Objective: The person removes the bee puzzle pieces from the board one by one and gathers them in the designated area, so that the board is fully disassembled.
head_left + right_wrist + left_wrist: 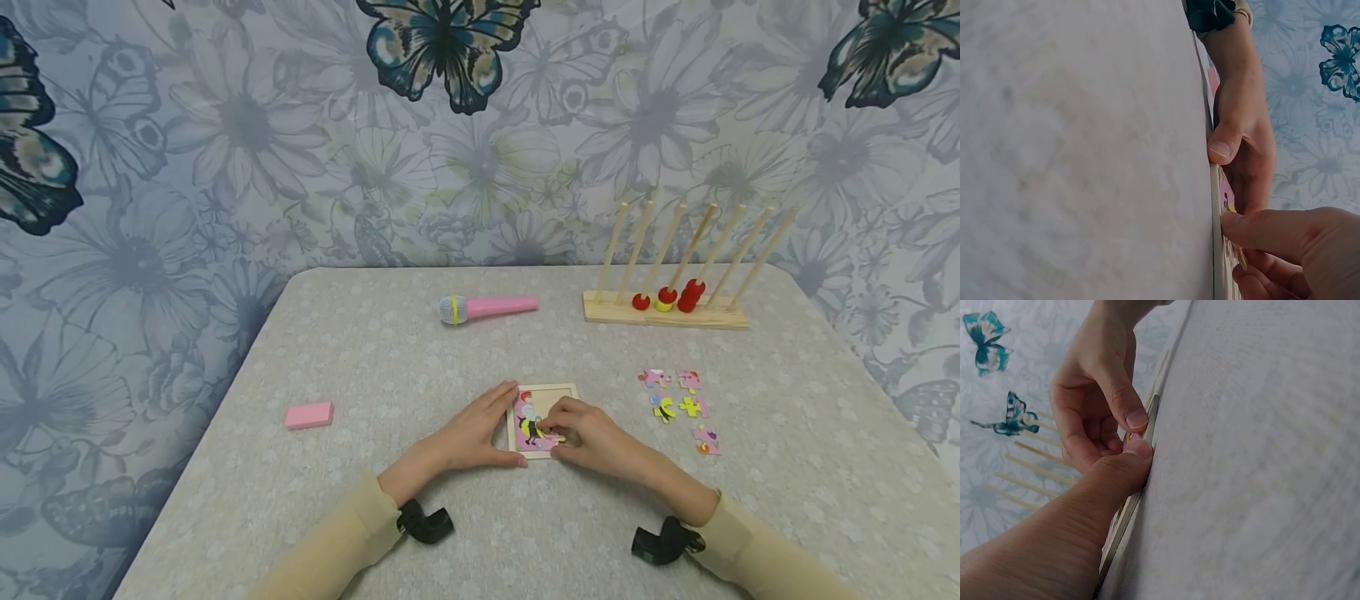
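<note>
A small wooden puzzle tray (555,390) with a pale frame lies flat on the table, partly filled with pink, yellow and black picture pieces. My left hand (472,429) holds it at the left side, fingertips at the top left corner and thumb at the near edge. Over the right part of the tray, my right hand (596,437) pinches a puzzle piece (1243,259), whose thin edge shows between thumb and fingers in the right wrist view. Most of that piece is hidden. Several loose puzzle pieces (689,407) lie to the right of the tray.
A pink toy microphone (501,307) lies behind the tray. At the back right stands a wooden peg rack (667,317) with red and yellow beads. A pink block (309,415) sits on the left of the table (375,350). A patterned wall rises behind.
</note>
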A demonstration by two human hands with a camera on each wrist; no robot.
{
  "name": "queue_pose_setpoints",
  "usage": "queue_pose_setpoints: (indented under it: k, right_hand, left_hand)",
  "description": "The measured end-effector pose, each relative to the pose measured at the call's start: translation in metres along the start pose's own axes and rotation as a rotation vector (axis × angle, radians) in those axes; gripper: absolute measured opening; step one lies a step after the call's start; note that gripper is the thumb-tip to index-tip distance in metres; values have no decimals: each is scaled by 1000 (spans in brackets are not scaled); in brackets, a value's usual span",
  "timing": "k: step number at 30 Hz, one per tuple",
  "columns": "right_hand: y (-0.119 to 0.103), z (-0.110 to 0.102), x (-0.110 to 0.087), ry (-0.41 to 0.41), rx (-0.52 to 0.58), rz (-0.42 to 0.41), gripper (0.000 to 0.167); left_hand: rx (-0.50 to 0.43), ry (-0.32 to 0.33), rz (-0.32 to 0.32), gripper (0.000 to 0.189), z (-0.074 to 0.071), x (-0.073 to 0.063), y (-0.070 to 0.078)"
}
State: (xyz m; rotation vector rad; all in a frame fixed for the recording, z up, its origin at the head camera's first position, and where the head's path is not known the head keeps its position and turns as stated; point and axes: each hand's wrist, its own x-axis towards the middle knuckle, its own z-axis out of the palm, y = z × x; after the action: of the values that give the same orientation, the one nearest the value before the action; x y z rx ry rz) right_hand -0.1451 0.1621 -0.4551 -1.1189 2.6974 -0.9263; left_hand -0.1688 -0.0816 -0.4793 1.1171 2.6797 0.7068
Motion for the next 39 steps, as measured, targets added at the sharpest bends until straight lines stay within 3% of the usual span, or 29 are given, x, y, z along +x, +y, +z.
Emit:
queue_pose_setpoints:
  k: [13, 23, 31, 39]
  right_hand:
    - [1, -1, 2, -10, -59, -31, 31]
    - [6, -2, 2, -39, -7, -52, 31]
    - [5, -2, 1, -31, -35, -49, 31]
    - [9, -19, -15, 21, 9, 7, 31]
  left_hand:
    - [8, 3, 5, 105, 1, 0, -1]
    - [-11, 41, -7, 78, 4, 0, -2]
    - [-11, 62, 10, 76, 4, 1, -1]
    - [-13, 43, -13, 78, 5, 2, -2]
